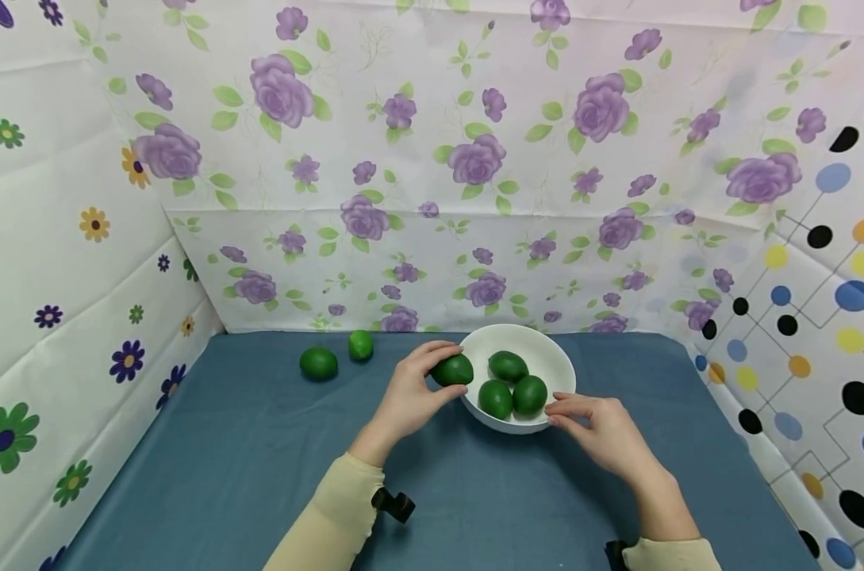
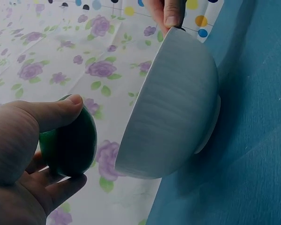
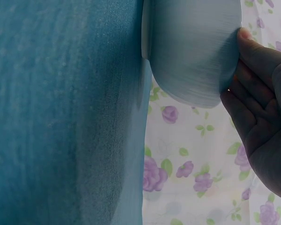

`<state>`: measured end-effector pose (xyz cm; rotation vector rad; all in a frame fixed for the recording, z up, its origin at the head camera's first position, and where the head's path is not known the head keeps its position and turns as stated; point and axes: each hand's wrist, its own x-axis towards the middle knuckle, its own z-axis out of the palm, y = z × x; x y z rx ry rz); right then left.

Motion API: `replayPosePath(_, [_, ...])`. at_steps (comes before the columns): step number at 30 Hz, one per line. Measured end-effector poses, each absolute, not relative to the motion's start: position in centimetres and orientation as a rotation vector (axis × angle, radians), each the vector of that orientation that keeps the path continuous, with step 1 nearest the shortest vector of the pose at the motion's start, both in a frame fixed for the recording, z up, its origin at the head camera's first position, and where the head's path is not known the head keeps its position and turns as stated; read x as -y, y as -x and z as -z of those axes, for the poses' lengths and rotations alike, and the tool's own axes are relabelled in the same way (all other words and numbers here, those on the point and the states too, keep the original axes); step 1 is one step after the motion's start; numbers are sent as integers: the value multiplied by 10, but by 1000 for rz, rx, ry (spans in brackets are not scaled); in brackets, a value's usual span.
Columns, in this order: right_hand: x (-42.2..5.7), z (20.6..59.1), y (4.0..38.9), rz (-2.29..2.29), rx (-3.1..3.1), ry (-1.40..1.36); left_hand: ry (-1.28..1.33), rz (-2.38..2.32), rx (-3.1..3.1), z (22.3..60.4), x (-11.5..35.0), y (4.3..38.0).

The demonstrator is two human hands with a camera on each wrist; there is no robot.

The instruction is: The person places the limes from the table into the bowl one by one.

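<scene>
Between the thumb and fingers of my left hand (image 1: 413, 392) is a dark green lime (image 1: 452, 370), held at the left rim of a white bowl (image 1: 508, 425). The left wrist view shows this lime (image 2: 68, 140) beside the bowl (image 2: 173, 103), with a gap between them. Inside the bowl lie three more limes, one lime (image 1: 508, 365) at the back and two at the front. My right hand (image 1: 603, 432) pinches the bowl's right rim, thumb on the near side. In the right wrist view the bowl wall (image 3: 192, 51) reaches into that grip.
At the back left of the blue-covered table (image 1: 246, 460) lie a dark green lime (image 1: 319, 363) and a smaller, brighter one (image 1: 361, 346). A flowered sheet (image 1: 432, 174) hangs behind the table; patterned sheets stand at both sides.
</scene>
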<state>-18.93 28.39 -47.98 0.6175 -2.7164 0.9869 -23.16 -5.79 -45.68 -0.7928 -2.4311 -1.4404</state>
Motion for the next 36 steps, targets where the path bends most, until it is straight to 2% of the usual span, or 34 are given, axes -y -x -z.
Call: replayPosePath(36, [-284,479,189,-995,2711,-612,836,1352,2505,466,41,245])
